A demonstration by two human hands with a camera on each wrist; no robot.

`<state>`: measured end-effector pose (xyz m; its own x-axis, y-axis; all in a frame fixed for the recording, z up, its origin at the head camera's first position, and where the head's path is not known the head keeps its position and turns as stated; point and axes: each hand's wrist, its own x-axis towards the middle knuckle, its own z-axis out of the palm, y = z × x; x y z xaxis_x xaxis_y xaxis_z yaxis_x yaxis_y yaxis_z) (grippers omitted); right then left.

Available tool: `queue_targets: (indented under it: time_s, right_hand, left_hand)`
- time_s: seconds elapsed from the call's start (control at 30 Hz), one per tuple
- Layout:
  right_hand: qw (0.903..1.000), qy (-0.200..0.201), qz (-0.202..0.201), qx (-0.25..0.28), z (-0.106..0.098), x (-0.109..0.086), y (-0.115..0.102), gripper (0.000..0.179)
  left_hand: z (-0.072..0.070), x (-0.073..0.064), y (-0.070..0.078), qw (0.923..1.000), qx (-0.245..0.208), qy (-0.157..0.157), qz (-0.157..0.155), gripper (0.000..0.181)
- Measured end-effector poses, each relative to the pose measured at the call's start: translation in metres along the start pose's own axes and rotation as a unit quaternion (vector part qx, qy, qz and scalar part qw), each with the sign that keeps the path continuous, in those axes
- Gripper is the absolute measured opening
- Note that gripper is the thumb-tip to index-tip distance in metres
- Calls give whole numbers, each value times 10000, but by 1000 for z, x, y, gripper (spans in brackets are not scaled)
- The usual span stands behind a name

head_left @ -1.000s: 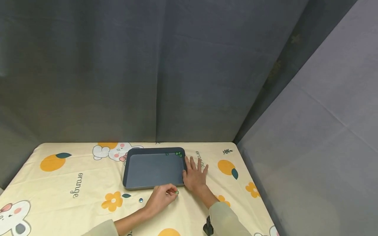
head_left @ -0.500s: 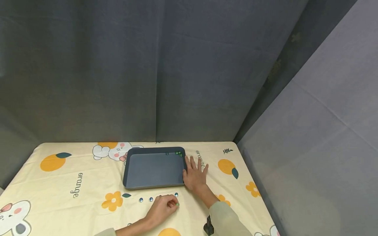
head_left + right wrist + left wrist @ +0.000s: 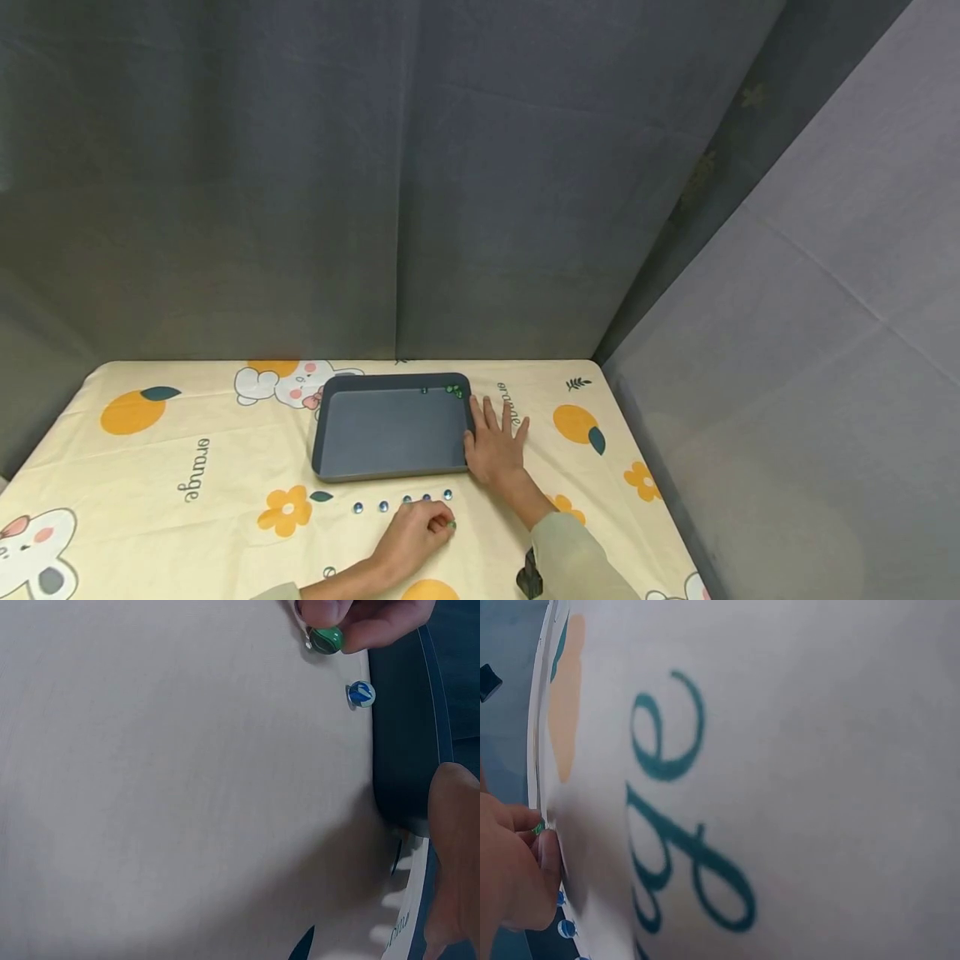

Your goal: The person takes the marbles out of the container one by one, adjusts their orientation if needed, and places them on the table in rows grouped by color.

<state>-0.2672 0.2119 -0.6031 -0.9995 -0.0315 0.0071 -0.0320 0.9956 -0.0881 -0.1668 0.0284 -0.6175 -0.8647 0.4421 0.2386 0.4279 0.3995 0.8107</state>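
Between thumb and fingertips, my left hand (image 3: 411, 535) pinches a green glass marble (image 3: 326, 640), just at or above the tablecloth. In the left wrist view only a sliver of that green marble (image 3: 538, 826) shows between the fingers. Beyond the hand lies a row of several blue-and-white marbles (image 3: 384, 506), two of them partly covered by the hand. A dark grey rectangular tray (image 3: 390, 477) stands behind the row. My right hand (image 3: 497, 457) rests at the tray's right edge with its fingers straight and spread, touching the rim.
Several green marbles (image 3: 453, 391) sit in the tray's far right corner, one a little to their left. The printed cloth (image 3: 225, 533) covers the table. Grey curtains (image 3: 300, 208) rise behind and on the right. A small black object (image 3: 529, 577) lies by the right sleeve.
My left hand has drawn back from the tray's front edge toward me, carrying the green marble. More of the blue marble row has come into sight. The right hand has stayed put.
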Motion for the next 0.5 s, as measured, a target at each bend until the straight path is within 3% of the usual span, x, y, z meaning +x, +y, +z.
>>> queue_targets:
  time_s: [0.5]
  right_hand:
    - [10000, -27, 61, -34, -1, 0, -1, 62]
  left_hand:
    - [3, 2, -2, 9992, 356, 94, 137, 12]
